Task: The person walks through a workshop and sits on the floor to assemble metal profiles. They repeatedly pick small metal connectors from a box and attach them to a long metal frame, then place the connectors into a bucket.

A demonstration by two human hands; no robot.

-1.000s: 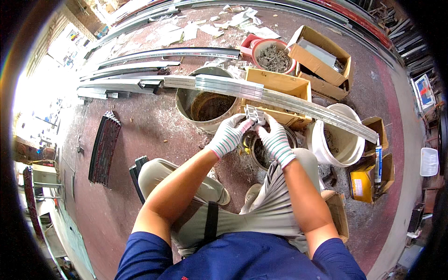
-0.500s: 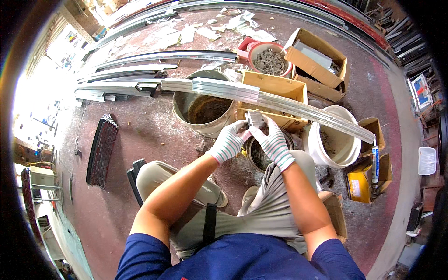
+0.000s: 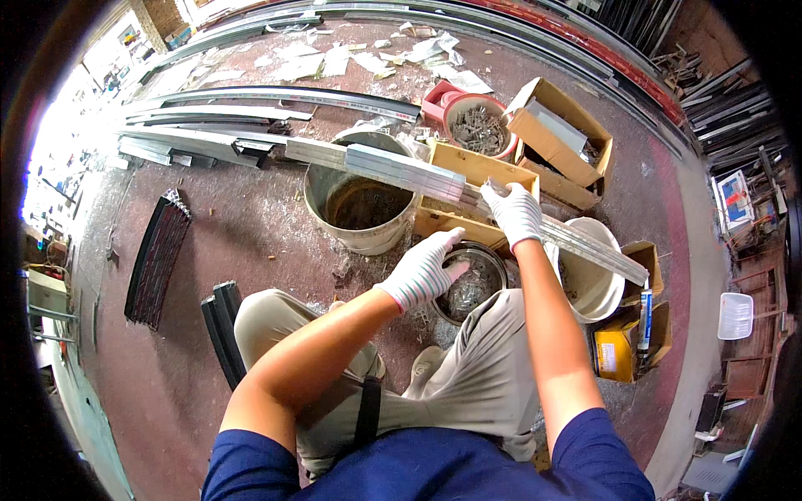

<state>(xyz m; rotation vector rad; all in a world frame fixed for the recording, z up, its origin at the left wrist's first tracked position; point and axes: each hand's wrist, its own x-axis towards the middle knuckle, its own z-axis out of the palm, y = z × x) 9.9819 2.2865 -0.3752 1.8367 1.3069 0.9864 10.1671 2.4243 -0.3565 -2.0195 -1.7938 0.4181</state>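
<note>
In the head view, the fingers (image 3: 452, 237) and thumb of the left hand (image 3: 418, 271) stand apart from each other, with no piece to be seen between them. They hang over the near-left side of a round metal tin (image 3: 504, 269) filled with small metal pieces (image 3: 474, 282). The right hand (image 3: 516, 215) is farther out, its bent fingers at the silvery metal bars (image 3: 409, 171); whether they grip or only touch, I cannot tell. Both hands wear white knit gloves with thin stripes.

Writing shows in a few places. The yellow carton (image 3: 614, 356) at the right bears a white label with small print, and the tube (image 3: 645, 316) beside it, white and blue, has lettering too small to make out. A dark metal profile (image 3: 334, 99) beyond the bars carries reddish print along its side.

The bars cross from left to right above the grey bucket (image 3: 368, 240), the wooden box (image 3: 455, 225) and the white bucket (image 3: 597, 292), their right end near the tube. The tin sits just on the near side of the wooden box, close to the right knee, so rims and bars crowd the right hand. Left of the left hand, reddish floor (image 3: 251, 242) stretches to a bundle of dark strips (image 3: 159, 263), well apart from the hands.
</note>
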